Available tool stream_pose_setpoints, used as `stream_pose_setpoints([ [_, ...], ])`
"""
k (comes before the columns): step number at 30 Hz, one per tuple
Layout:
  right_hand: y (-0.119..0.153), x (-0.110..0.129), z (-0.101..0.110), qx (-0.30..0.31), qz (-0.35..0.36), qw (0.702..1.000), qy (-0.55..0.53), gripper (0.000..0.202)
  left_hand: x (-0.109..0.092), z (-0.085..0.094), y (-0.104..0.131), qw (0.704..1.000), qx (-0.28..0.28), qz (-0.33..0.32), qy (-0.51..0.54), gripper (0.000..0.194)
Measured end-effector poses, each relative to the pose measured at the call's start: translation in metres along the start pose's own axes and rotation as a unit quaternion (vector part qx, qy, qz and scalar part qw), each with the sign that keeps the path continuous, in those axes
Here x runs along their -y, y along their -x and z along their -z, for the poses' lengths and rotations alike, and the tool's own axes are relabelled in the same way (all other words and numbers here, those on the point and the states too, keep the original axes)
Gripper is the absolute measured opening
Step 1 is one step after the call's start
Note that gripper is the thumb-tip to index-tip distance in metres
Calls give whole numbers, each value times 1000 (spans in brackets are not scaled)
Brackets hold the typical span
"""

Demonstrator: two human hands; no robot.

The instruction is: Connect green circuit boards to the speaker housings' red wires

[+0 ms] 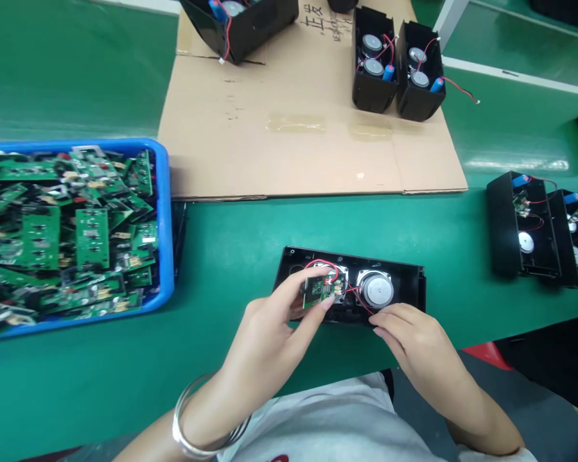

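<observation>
A black speaker housing [407, 282] lies on the green table in front of me, with two round speakers inside. The right speaker [377, 290] shows fully, while the left one is partly covered. My left hand [282, 321] grips a small green circuit board [318, 290] by its edges, over the left part of the housing. Red wires run from the board toward the speakers. At the housing's near edge, just below the right speaker, my right hand [407, 330] pinches the end of a thin red and black wire [363, 304].
A blue bin [166, 224] full of green circuit boards stands at the left. Flat cardboard [313, 160] lies at the back, bearing black housings [374, 93] with speakers. More housings [505, 224] stand at the right. A person's dark sleeve [549, 359] shows at lower right.
</observation>
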State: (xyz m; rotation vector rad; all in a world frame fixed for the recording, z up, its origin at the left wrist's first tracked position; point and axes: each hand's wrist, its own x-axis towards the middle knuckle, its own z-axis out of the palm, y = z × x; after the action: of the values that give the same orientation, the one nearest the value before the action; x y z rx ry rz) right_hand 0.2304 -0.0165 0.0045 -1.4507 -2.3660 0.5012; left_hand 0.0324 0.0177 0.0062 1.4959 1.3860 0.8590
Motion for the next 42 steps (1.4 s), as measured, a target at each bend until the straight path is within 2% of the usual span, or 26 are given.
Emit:
stream_pose_setpoints([
  [5, -15, 3, -10, -93, 30, 993, -61, 25, -1, -3, 0, 1000, -15, -3, -2, 23],
  [9, -24, 7, -26, -128, -46, 987, -88, 15, -1, -7, 1, 998, -31, -49, -25, 23],
  [11, -26, 7, -32, -139, -88, 983, -87, 22, 2, -7, 3, 993, -18, -100, -63, 23],
  [13, -29, 6, -34, -126, -99, 985, -68, 27, 7, -6, 7, 980, 20, -167, -110, 24],
  [15, -33, 6, -32, -85, -92, 991, -48, 26, 13, -5, 12, 958, 61, -225, -164, 27],
  [17, -37, 6, -27, -41, -91, 993, -57, 24, 19, -3, 16, 940, 77, -255, -215, 31],
  [19, -40, 5, -19, -11, -101, 989, -109, 23, 22, -1, 18, 933, 71, -255, -244, 33],
  [24, -41, -5, 1, 35, -107, 956, -271, 20, 20, 0, 16, 947, 61, -221, -223, 32],
  [27, -41, -7, 3, -11, -135, 940, -312, 18, 18, -1, 14, 957, 53, -201, -202, 30],
  [30, -42, -2, -4, -94, -170, 940, -280, 13, 16, -4, 12, 973, 20, -146, -176, 27],
  [32, -44, 2, -10, -110, -141, 958, -224, 11, 15, -6, 12, 979, -5, -121, -162, 25],
  [35, -44, 6, -15, -90, -75, 981, -153, 20, 14, -9, 10, 982, -20, -107, -154, 24],
  [37, -44, 7, -17, -66, -59, 986, -141, 21, 14, -10, 9, 982, -20, -111, -152, 24],
  [42, -43, 7, -17, -23, -117, 975, -185, 9, 17, -10, 5, 976, -5, -140, -165, 23],
])
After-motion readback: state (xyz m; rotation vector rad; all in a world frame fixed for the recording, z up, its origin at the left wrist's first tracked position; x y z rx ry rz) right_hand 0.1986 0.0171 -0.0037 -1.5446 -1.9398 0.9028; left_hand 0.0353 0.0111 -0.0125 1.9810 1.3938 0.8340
